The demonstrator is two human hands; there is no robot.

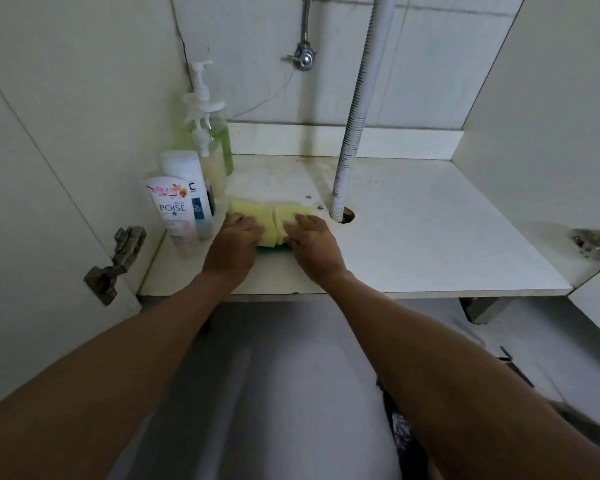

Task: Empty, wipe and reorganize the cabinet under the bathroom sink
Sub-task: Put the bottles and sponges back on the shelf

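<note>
Yellow sponges [274, 220], near cabinet floor's [430, 237] left edge, pressed under flat left hand [234, 242] and right hand [314, 242]; risk: leftward push toppling adjacent Poise tube [174, 209].

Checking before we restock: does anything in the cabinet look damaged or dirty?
Yes. The cabinet floor shows brownish stains along its back edge near the drain hose, and the hole that the hose passes through looks roughly cut. A crack-like line runs down the back-left corner.

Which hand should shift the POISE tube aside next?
Left, probably. The left hand rests on the yellow sponges right beside the white POISE tube; the right hand sits farther off, nearer the corrugated drain hose.
</note>
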